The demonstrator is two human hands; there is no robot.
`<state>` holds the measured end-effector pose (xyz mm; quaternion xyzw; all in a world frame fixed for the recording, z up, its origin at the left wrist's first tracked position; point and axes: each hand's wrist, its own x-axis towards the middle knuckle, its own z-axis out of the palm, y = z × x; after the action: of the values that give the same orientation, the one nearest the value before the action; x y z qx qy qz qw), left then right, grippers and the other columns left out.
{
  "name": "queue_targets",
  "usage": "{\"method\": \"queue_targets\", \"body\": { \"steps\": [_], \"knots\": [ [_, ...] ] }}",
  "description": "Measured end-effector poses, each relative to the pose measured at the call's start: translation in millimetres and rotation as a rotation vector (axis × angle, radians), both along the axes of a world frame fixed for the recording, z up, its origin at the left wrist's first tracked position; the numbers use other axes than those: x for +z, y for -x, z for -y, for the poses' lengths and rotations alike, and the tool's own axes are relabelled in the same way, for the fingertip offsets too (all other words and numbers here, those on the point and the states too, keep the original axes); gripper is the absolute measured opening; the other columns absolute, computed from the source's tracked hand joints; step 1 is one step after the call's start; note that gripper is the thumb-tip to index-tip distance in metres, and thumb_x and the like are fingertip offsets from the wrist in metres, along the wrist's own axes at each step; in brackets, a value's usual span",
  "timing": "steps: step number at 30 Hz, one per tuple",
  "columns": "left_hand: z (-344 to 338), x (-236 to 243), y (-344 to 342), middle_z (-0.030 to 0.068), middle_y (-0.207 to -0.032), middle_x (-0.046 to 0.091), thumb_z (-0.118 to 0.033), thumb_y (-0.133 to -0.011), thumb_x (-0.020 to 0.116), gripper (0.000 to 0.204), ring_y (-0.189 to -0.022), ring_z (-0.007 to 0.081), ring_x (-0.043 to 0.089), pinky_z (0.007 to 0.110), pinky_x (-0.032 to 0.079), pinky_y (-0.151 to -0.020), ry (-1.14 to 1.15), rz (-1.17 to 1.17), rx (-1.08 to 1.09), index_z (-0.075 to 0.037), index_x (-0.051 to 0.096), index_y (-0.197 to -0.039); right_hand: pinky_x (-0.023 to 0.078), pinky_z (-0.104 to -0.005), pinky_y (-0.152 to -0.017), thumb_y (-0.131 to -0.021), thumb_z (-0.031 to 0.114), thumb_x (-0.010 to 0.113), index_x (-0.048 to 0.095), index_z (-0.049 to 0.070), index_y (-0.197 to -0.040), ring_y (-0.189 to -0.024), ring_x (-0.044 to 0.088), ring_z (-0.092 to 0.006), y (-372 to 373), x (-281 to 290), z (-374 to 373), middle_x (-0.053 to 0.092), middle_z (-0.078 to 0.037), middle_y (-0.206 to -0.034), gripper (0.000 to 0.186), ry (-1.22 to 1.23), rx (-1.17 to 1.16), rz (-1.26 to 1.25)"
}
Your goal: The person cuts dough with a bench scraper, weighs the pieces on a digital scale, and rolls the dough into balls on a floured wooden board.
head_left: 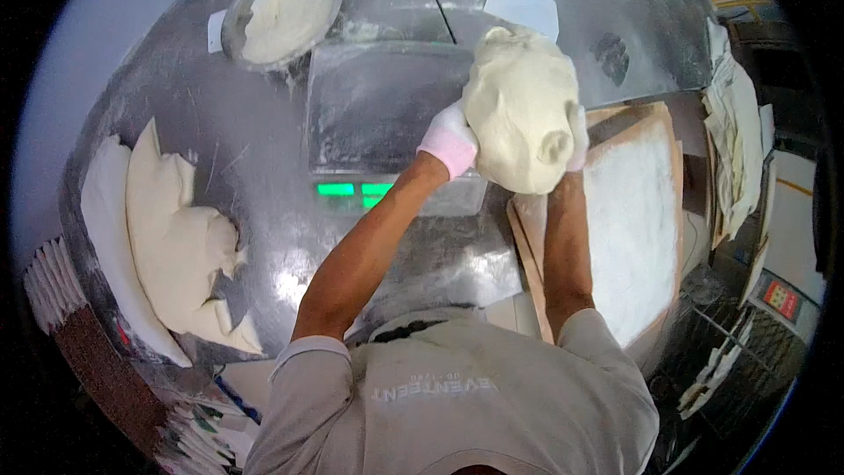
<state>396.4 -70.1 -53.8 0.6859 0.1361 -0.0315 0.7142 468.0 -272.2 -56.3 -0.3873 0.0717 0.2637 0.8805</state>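
My left hand (447, 141), in a white and pink glove, grips the near left side of a large pale lump of dough (519, 105). My right hand (577, 141), also gloved and mostly hidden behind the dough, holds its right side. The dough is held up over the right end of a metal scale (378, 105) with a green lit display (356, 193). A white scraper with a black handle (519, 9) lies just beyond the dough.
A bowl of flour (281, 18) sits back left on the steel table (246, 290). Irregular dough pieces (176, 237) lie at left. A flour-dusted board (629, 229) is beside my right forearm. Stacked pale sheets (734, 132) line the right edge.
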Motion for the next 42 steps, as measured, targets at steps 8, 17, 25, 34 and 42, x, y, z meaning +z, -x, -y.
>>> {"method": "queue_targets", "body": {
  "steps": [8,17,25,34,42],
  "knots": [
    [-32,59,189,0.0218,-0.101,0.066,-0.019,-0.089,0.056,0.030,-0.097,0.0385,0.064,0.042,0.051,-0.084,-0.497,-0.015,-0.123,-0.007,0.059,-0.117,0.044,-0.0401,-0.101,-0.092,0.032,0.057,0.031,-0.001,-0.143,-0.120,0.051,-0.0316,193,-4,-16,0.046,-0.021,-0.138,0.066,0.036,0.082,0.112],
    [-172,1,425,0.0227,-0.099,0.066,-0.025,-0.083,0.062,0.036,-0.086,0.0385,0.064,0.045,0.050,-0.075,-0.630,-0.435,0.578,-0.002,0.061,-0.111,0.034,-0.0395,-0.108,-0.082,0.018,0.061,0.033,-0.004,-0.142,-0.128,0.044,-0.0335,290,-74,-49,0.046,-0.024,-0.136,0.070,0.801,0.393,0.655],
    [-146,6,472,0.0267,-0.123,0.055,-0.023,-0.082,0.067,0.054,-0.113,0.0397,0.054,0.044,0.042,-0.097,-1.013,-0.598,0.622,0.007,0.051,-0.124,0.040,-0.0358,-0.102,-0.089,0.030,0.059,0.055,-0.002,-0.127,-0.122,0.052,-0.0293,249,-79,-74,0.057,-0.019,-0.128,0.049,1.032,0.455,0.860],
    [-72,-78,375,0.0275,-0.148,0.030,-0.027,-0.086,0.060,0.074,-0.139,0.0381,0.028,0.042,0.022,-0.114,-0.588,-0.181,0.614,0.008,0.027,-0.143,0.039,-0.0357,-0.104,-0.090,0.035,0.058,0.052,0.002,-0.131,-0.124,0.051,-0.0298,244,-88,-119,0.056,-0.019,-0.130,0.054,0.859,0.622,0.896],
    [-94,-55,296,0.0145,-0.122,0.060,-0.036,-0.082,0.064,0.046,-0.107,0.0325,0.059,0.037,0.045,-0.093,-0.539,-0.210,-0.076,-0.012,0.060,-0.120,0.046,-0.0409,-0.092,-0.082,0.031,0.066,0.057,0.004,-0.116,-0.106,0.058,-0.0334,263,-73,-142,0.060,-0.018,-0.117,0.045,0.761,0.827,1.156]
  ]
}}
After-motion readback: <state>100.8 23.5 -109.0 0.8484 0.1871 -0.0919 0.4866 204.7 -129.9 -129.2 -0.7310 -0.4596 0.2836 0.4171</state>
